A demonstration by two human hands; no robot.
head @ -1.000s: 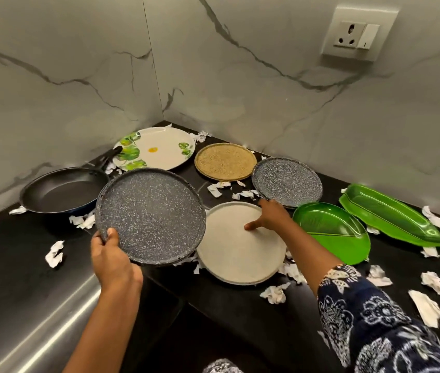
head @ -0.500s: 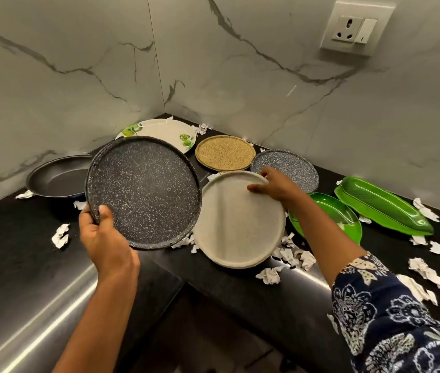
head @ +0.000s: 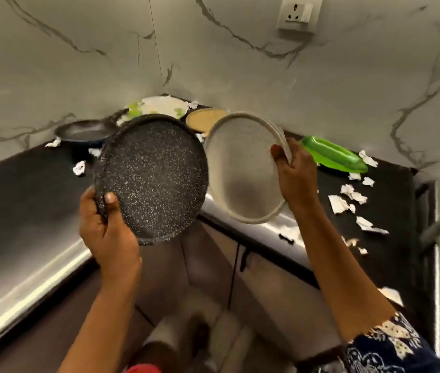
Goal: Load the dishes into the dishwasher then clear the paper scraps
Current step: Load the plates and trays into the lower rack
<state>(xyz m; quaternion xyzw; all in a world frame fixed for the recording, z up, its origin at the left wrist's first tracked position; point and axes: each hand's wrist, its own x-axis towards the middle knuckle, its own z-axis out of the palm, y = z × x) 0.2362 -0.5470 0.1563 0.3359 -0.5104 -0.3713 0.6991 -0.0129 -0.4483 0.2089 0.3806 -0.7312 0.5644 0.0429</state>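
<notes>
A dark speckled plate (head: 154, 181), tilted toward the camera at frame centre, is gripped at its lower-left rim by the left hand (head: 105, 224). Just right of it a pale grey plate (head: 243, 168), likewise tilted, is held by the right hand (head: 297, 176). Behind them lie a frying pan (head: 84, 130), a leaf-print plate (head: 163, 105), a tan plate (head: 205, 118) and a green tray (head: 332, 154), with torn white paper scraps (head: 348, 196) mostly at right.

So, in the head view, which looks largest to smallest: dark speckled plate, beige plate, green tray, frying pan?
1. dark speckled plate
2. beige plate
3. green tray and frying pan, about alike
Both plates are held nearer the camera, so true sizes are unsure.
</notes>
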